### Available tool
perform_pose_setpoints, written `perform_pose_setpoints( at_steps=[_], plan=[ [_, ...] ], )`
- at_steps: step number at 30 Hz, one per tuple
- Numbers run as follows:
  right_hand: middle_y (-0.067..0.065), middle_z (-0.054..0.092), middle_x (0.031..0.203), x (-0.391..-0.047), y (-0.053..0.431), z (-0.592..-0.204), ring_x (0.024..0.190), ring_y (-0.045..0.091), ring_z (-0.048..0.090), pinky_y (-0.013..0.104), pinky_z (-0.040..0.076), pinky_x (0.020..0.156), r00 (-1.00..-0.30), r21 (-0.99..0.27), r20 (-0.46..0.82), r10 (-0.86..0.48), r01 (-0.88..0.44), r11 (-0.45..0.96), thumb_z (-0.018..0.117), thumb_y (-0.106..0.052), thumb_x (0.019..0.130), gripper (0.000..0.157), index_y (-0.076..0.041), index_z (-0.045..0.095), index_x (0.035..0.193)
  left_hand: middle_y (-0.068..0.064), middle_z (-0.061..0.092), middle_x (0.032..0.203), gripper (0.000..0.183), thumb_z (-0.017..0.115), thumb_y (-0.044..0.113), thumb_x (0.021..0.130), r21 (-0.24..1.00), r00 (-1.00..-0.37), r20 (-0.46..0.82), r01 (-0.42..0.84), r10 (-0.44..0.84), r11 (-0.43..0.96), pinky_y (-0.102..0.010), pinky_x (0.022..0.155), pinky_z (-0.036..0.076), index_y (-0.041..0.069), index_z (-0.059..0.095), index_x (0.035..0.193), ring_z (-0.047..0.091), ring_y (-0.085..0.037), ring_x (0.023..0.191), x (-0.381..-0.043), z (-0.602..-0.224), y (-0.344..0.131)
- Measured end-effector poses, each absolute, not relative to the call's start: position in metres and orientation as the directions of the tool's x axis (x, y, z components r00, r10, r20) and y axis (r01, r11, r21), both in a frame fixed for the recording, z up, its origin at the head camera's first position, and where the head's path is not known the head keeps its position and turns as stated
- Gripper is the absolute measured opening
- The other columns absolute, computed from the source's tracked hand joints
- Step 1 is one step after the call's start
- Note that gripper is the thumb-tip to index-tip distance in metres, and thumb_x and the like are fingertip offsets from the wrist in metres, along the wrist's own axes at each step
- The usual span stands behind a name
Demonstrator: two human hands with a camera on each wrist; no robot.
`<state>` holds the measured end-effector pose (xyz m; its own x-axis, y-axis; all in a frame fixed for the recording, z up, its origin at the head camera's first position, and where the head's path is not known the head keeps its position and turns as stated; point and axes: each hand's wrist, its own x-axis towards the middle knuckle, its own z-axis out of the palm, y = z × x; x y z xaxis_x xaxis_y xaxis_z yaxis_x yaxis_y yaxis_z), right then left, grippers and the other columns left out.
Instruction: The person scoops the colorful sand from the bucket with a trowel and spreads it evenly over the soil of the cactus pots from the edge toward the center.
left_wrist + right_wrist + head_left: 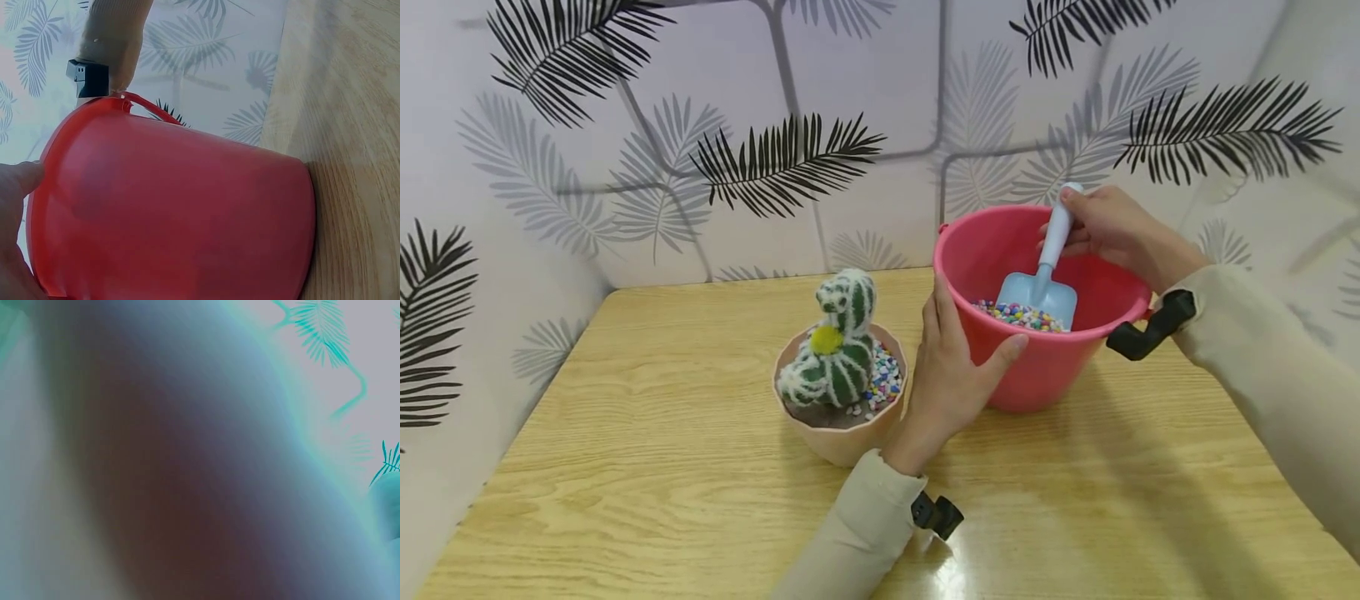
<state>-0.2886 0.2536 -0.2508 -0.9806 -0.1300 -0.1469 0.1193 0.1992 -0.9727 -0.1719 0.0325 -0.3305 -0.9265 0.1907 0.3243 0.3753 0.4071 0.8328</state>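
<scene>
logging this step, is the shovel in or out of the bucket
In: the blade of the shovel is inside the bucket, with colored pebbles at its lower edge, and the right hand holds its handle.

We counted one left hand (pixel 949 377), one right hand (pixel 1111 223), one bucket (pixel 1030 375) touching the left, one scoop (pixel 1045 273) in the right, one pot (pixel 842 447) beside the left with one cactus (pixel 853 377) and one yellow flower (pixel 826 339), two black wrist devices (pixel 1152 327), and pebbles (pixel 1017 317) past counting.
</scene>
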Motion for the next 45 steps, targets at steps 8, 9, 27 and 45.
perform_pose_setpoints(
  at_steps=[8, 9, 27, 45],
  plan=[
    [-0.003, 0.070, 0.074, -0.291, 0.255, -0.242, 0.067, 0.013, 0.070, 0.025, 0.057, 0.064, -0.982, -0.968, -0.164, -0.089, 0.144, 0.205, 0.043, -0.034, 0.100, 0.039, 0.002, 0.045, 0.114, -0.005, 0.028, 0.150, 0.101, 0.066, 0.046, 0.084, 0.831, -0.926, 0.329, 0.377, 0.185, 0.408, -0.040, 0.095, 0.050, 0.017, 0.000, 0.154, 0.039, -0.023, 0.132, -0.172, -0.329, 0.030],
    [-0.002, 0.070, 0.074, -0.291, 0.256, -0.242, 0.067, 0.013, 0.070, 0.025, 0.058, 0.064, -0.982, -0.968, -0.167, -0.083, 0.147, 0.205, 0.043, -0.034, 0.100, 0.039, 0.002, 0.045, 0.114, -0.006, 0.028, 0.150, 0.101, 0.067, 0.045, 0.084, 0.831, -0.926, 0.328, 0.376, 0.185, 0.409, -0.039, 0.095, 0.050, 0.017, 0.000, 0.154, 0.039, -0.024, 0.131, -0.172, -0.329, 0.030],
    [-0.003, 0.066, 0.073, -0.293, 0.261, -0.235, 0.064, 0.011, 0.069, 0.026, 0.057, 0.061, -0.983, -0.966, -0.185, -0.004, 0.181, 0.184, 0.041, -0.034, 0.100, 0.031, -0.005, 0.043, 0.108, -0.006, 0.027, 0.149, 0.091, 0.064, 0.032, 0.088, 0.868, -0.932, 0.278, 0.347, 0.232, 0.355, -0.039, 0.095, 0.050, 0.021, 0.002, 0.154, 0.038, -0.022, 0.131, -0.162, -0.326, 0.024],
    [-0.004, 0.063, 0.073, -0.298, 0.262, -0.223, 0.063, 0.009, 0.067, 0.031, 0.056, 0.067, -0.975, -0.957, -0.208, 0.079, 0.219, 0.190, 0.041, -0.039, 0.099, 0.035, -0.008, 0.041, 0.114, -0.004, 0.030, 0.148, 0.070, 0.054, 0.035, 0.095, 0.839, -0.928, 0.133, 0.293, 0.349, 0.459, -0.043, 0.106, 0.040, 0.015, 0.017, 0.151, 0.041, -0.024, 0.132, -0.135, -0.317, 0.007]
  ],
)
